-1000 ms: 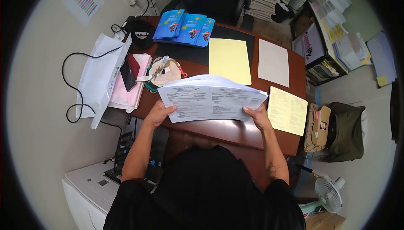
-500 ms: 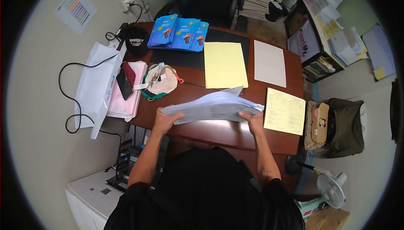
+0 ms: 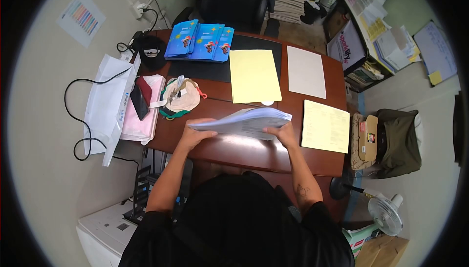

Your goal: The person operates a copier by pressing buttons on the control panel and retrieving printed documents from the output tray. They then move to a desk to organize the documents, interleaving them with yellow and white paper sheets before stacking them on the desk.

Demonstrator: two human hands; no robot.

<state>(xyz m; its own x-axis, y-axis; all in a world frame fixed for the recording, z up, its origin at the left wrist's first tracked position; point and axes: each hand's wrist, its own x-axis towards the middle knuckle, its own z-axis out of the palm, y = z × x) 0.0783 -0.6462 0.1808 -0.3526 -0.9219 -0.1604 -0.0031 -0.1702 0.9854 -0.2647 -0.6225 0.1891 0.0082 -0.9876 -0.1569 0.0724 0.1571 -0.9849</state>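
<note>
Between my two hands is a thick stack of printed white paper [image 3: 244,122], held tilted and slightly bowed above the near part of the brown desk. My left hand [image 3: 196,133] is closed on its left edge, thumb over the near face. At the right edge my right hand [image 3: 282,132] grips it, thumb across the front. Just beyond the stack lies a pile of yellow paper [image 3: 255,76]. A printed cream-yellow sheet pile [image 3: 325,126] rests to the right of my right hand, with a white sheet [image 3: 306,72] behind it.
Blue booklets [image 3: 200,42] stand piled at the desk's far left. A round cloth pouch [image 3: 181,96] with keys, a dark phone [image 3: 140,103] and pink packets [image 3: 152,91] lie at left. A fan [image 3: 385,213] stands low right; a printer [image 3: 105,228] is low left.
The paper stack's sheets have come closer together, and its raised loose corner is now down. My right hand has shifted left with it. The whole view has moved slightly.
</note>
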